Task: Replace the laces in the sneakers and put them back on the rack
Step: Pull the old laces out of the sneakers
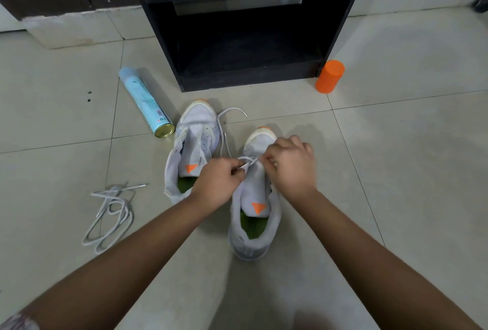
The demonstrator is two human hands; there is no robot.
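Two white sneakers with orange toe tips and green insoles stand on the tiled floor. The left sneaker (194, 144) has no lace in its eyelets. Over the front of the right sneaker (254, 213), my left hand (217, 184) and my right hand (290, 166) each pinch a white lace (248, 161). The lace's free end trails off between the shoes toward the rack. Another white lace (111, 216) lies in a loose coil on the floor to the left.
A black shoe rack (248, 76) stands just beyond the shoes, its lower shelf open. A light blue spray can (145, 101) lies on the floor at its left. An orange cap (330, 76) stands at its right corner.
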